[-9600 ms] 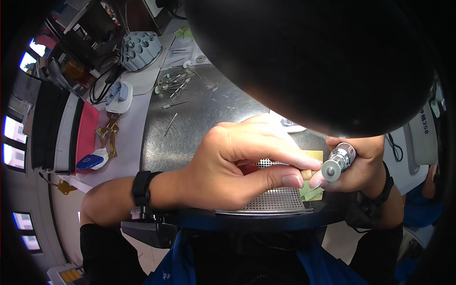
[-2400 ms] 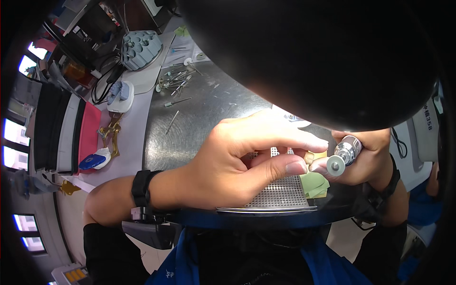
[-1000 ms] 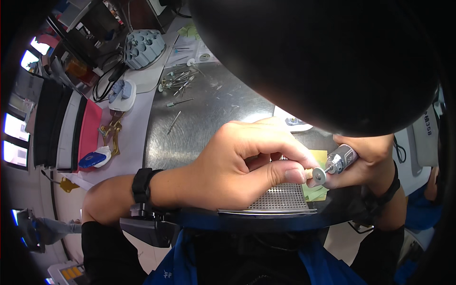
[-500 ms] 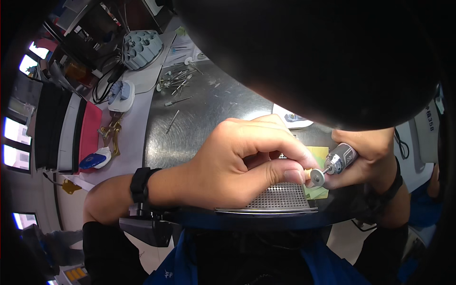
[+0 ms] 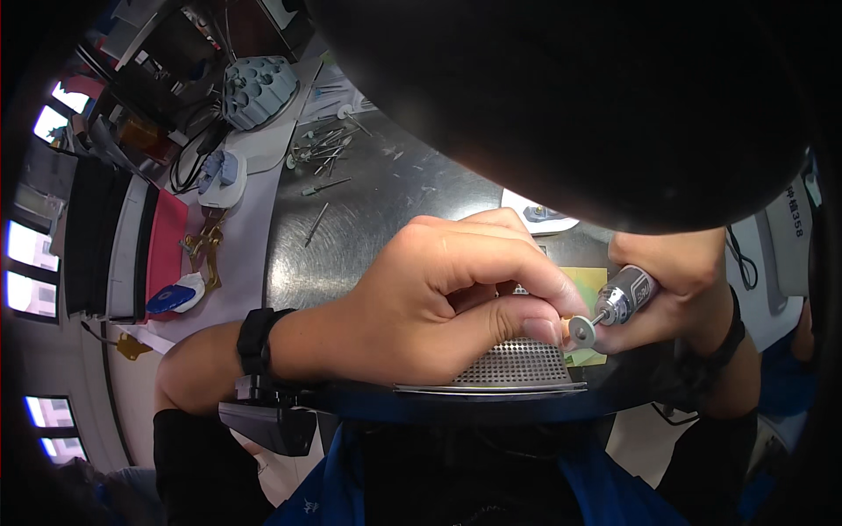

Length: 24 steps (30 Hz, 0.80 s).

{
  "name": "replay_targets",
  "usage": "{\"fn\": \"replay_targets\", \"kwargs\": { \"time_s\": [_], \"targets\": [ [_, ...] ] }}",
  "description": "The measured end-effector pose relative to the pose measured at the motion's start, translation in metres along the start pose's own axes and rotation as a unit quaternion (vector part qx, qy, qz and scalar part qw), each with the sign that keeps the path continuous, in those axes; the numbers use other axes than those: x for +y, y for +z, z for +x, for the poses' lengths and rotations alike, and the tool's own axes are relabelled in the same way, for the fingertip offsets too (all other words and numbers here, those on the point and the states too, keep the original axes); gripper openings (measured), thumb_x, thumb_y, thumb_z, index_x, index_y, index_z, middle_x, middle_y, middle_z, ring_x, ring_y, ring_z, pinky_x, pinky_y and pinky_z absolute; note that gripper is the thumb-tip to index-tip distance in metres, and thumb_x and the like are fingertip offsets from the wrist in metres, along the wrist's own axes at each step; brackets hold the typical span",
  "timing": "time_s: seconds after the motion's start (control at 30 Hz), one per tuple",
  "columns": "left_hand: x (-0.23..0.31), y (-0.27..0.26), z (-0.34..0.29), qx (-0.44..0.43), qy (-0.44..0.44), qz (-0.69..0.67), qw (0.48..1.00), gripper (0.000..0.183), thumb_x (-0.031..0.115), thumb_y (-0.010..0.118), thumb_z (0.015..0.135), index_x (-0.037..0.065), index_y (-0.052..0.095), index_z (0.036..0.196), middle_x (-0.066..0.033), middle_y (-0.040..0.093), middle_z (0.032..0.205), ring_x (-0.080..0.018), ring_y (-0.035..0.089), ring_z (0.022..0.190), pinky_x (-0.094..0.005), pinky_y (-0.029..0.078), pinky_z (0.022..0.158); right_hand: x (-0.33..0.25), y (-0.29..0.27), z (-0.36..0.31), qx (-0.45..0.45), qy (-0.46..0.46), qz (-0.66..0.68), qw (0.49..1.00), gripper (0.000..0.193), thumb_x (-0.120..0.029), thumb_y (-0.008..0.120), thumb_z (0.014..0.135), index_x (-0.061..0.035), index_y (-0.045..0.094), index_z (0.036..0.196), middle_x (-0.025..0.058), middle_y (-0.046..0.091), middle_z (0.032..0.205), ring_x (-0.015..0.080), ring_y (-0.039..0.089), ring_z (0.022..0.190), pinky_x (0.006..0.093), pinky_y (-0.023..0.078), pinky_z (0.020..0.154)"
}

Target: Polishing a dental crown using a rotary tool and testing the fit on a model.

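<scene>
1. Since a few seconds ago, the handpiece [image 5: 629, 295] has moved leftward, bringing its grey disc [image 5: 582, 333] to the small beige piece [image 5: 566, 323]; whether they touch, I cannot tell.
2. Left hand [image 5: 465, 289], over the perforated metal plate [image 5: 517, 366], is pinched on this piece.
3. Right hand [image 5: 675, 280] is wrapped around the handpiece.
</scene>
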State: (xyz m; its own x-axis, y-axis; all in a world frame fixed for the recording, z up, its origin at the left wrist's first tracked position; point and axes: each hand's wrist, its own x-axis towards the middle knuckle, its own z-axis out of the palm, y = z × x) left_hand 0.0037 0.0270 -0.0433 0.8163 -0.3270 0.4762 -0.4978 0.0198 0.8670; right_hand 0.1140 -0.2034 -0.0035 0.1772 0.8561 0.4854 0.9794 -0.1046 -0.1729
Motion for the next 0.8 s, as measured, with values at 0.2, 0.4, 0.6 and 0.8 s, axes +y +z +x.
{"fn": "replay_targets", "kwargs": {
  "time_s": [0.2, 0.4, 0.6, 0.8],
  "targets": [
    [0.000, -0.001, 0.000, -0.004, 0.002, 0.004, 1.000, 0.012, 0.000, 0.077, 0.088, -0.004, 0.076, 0.100, -0.0118, 0.075, 0.091, -0.0152, 0.067, 0.081, -0.0288, 0.053, 0.073, 0.002, 0.000, 0.003, 0.010, -0.013, 0.011, 1.000, 0.058, -0.047, 0.095, 0.063, -0.0111, 0.049, 0.055, 0.0011, 0.045, 0.045, 0.0146, 0.047, 0.037, 0.0288, 0.033, 0.038],
    [0.001, -0.005, 0.001, -0.033, 0.004, 0.016, 0.999, 0.012, -0.002, 0.075, 0.090, -0.006, 0.074, 0.102, -0.0135, 0.075, 0.093, -0.0146, 0.067, 0.082, -0.0273, 0.054, 0.073, 0.003, 0.003, 0.001, 0.013, -0.002, 0.020, 1.000, 0.060, -0.048, 0.095, 0.063, -0.0126, 0.048, 0.054, 0.0006, 0.044, 0.044, 0.0138, 0.046, 0.036, 0.0288, 0.031, 0.038],
    [-0.002, 0.007, -0.006, 0.058, -0.072, -0.055, 0.994, 0.015, 0.005, 0.078, 0.090, 0.004, 0.076, 0.105, -0.0056, 0.076, 0.096, -0.0084, 0.062, 0.075, -0.0227, 0.044, 0.058, 0.008, 0.004, 0.003, 0.051, 0.022, 0.072, 0.996, 0.047, -0.040, 0.095, 0.067, -0.0096, 0.061, 0.059, 0.0015, 0.056, 0.050, 0.0124, 0.054, 0.041, 0.0271, 0.035, 0.039],
    [-0.002, 0.009, -0.010, 0.074, -0.097, -0.080, 0.989, 0.015, 0.005, 0.076, 0.092, 0.005, 0.074, 0.107, -0.0054, 0.074, 0.100, -0.0028, 0.061, 0.072, -0.0190, 0.041, 0.056, 0.004, 0.004, 0.005, 0.044, 0.026, 0.115, 0.992, 0.042, -0.032, 0.094, 0.069, -0.0089, 0.061, 0.059, 0.0012, 0.055, 0.050, 0.0111, 0.051, 0.040, 0.0266, 0.032, 0.039]
  ]
}}
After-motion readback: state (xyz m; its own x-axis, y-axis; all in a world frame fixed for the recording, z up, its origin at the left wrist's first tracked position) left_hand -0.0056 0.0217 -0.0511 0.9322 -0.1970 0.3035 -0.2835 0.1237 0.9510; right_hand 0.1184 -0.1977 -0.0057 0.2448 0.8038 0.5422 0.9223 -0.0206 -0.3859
